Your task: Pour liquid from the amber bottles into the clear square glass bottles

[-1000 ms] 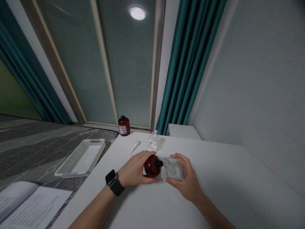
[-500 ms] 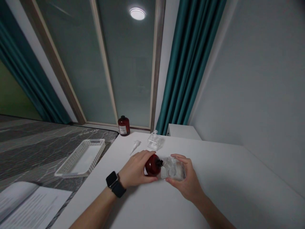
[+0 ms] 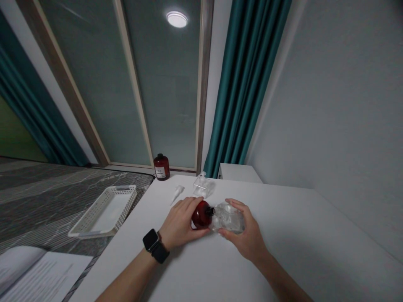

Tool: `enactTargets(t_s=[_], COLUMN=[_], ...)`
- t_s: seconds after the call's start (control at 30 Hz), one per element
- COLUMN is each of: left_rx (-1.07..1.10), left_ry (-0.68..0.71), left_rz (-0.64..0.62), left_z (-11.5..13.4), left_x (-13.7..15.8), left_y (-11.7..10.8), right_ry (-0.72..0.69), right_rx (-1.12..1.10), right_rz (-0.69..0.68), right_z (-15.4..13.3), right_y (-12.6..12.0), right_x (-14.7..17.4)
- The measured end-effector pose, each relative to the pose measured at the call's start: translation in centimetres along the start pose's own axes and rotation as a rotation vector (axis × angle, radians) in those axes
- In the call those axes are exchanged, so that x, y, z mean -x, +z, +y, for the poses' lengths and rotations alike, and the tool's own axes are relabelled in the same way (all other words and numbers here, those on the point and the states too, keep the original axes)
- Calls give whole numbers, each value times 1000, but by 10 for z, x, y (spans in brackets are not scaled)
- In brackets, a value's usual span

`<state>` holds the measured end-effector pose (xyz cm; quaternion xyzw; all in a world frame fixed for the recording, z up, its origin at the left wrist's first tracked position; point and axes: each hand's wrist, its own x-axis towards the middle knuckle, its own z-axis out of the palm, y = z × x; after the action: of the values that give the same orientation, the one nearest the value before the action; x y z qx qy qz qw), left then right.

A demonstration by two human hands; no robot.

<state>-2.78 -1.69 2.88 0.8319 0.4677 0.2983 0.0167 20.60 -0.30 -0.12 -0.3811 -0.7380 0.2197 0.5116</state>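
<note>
Head view: we see little change, our left hand (image 3: pixel 180 221) still curled around the tipped brown bottle (image 3: pixel 199 215), our right hand (image 3: pixel 251 235) still gripping the clear container (image 3: pixel 231 218) over the white table (image 3: pixel 204 268), keeping neck and container close.

I take this for a room in a home: long teal curtains (image 3: pixel 247 92) hang beside tall glass panels (image 3: pixel 160 96) in brown frames, a round light (image 3: pixel 176 19) shows bright in the glass, a low white cabinet (image 3: pixel 241 173) stands beyond my white tabletop (image 3: pixel 289 235), and an open book (image 3: pixel 53 272) lies to my left.
</note>
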Motion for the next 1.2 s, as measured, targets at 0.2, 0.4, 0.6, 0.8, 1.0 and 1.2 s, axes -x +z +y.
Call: enactTargets(t_s=[0.2,0.4,0.6,0.8,1.0,1.2], left_rx=[27,46,94,159,182,211], left_ry=[-5,9,-24,-75,-89,-107], left_rz=[52,71,100,155,172,175], left_z=[0,0,2,10,12,15], left_x=[3,3,4,4,4,4], left_y=[0,0,6,16,18,19], right_ry=[-43,-33,-42,-32,-5,-31], right_rx=[42,64,110,142,151,177], right_rz=[10,-2,-13,-56,-92,-125], right_z=[-8,-11,-13,-15,-20,-26], right_y=[-3,-5,-9,-18,-23,-28], right_x=[-6,-7,-9,-14,-18,-23])
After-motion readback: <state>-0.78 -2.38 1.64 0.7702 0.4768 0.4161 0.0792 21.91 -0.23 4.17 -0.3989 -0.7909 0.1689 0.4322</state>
